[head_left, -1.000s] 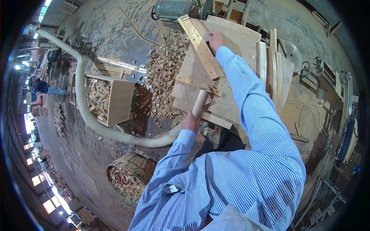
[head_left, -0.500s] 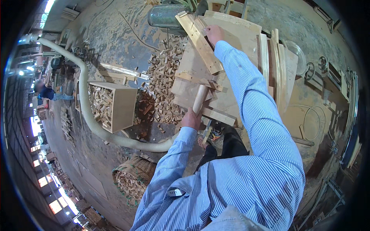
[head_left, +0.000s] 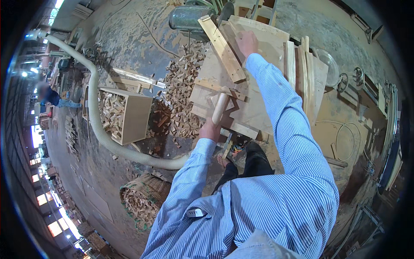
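Observation:
My left hand (head_left: 210,129) grips the lower end of a round, pale wooden handle (head_left: 220,108) that sticks up from a wooden sliding table (head_left: 258,108). My right arm, in a blue striped sleeve, stretches across that table. At the far end my right hand (head_left: 248,41) rests on a flat board (head_left: 269,39), beside a long wooden fence strip (head_left: 222,48) and close to a saw blade (head_left: 226,12). Its fingers curl downward, and what they hold is hidden.
Left of the table lie a heap of small wood offcuts (head_left: 181,86), an open wooden box of offcuts (head_left: 125,114), a pale flexible hose (head_left: 97,125) and a woven basket of scraps (head_left: 144,198). Boards stand on edge (head_left: 304,73) to the right. Another person (head_left: 49,97) stands far left.
Both hands keep their places, the left on the handle and the right at the far end of the table. The view has shifted slightly.

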Motion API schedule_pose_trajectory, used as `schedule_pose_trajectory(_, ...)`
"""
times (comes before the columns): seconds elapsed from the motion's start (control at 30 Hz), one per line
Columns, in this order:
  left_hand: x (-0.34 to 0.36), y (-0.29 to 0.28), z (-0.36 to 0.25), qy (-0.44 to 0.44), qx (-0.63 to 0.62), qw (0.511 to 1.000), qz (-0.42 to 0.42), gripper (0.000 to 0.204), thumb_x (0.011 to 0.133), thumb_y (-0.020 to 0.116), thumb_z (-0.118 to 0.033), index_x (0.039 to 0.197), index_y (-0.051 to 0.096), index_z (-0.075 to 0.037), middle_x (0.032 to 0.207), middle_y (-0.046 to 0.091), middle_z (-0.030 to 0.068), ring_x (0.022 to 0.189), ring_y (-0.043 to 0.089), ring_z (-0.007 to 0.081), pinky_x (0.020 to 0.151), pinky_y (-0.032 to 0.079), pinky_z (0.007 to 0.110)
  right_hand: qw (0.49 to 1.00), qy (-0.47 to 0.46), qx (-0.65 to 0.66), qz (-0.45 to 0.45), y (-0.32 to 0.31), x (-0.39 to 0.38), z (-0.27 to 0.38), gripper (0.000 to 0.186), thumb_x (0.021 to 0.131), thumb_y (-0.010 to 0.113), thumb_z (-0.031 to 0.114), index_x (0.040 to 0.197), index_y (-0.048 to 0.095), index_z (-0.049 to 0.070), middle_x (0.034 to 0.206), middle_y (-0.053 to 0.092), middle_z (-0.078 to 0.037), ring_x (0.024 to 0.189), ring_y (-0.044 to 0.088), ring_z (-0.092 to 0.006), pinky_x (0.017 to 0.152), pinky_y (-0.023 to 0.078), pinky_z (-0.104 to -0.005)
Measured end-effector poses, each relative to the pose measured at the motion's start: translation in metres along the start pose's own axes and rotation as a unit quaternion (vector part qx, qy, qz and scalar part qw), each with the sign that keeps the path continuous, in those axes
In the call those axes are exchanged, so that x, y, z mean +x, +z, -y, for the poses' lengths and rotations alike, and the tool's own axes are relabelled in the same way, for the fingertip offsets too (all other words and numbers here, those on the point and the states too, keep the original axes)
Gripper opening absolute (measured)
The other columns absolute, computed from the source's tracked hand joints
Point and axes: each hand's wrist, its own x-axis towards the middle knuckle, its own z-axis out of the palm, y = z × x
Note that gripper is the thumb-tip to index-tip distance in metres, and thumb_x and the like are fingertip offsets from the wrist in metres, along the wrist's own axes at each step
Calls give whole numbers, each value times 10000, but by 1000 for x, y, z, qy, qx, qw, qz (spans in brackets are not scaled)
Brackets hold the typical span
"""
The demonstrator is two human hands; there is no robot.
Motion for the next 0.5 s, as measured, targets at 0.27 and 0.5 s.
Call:
schedule_pose_trajectory(0.27, -36, 4, 40, 7, 1, 1000, 5, 410, 901, 697, -344, 1088, 514, -29, 921, 688, 299, 873, 669, 495, 773, 532, 570, 989, 91, 28, 116, 0, -54, 23, 256, 859, 725, 340, 950, 783, 107, 969, 728, -171, 949, 677, -373, 882, 521, -471)
schedule_pose_trajectory(0.5, -57, -1, 57, -15, 5, 999, 31, 426, 892, 715, -347, 1095, 526, -23, 930, 690, 278, 885, 679, 466, 767, 541, 541, 976, 147, 72, 144, 37, -50, 43, 223, 855, 728, 340, 896, 806, 136, 927, 743, -157, 885, 704, -371, 846, 540, -457)
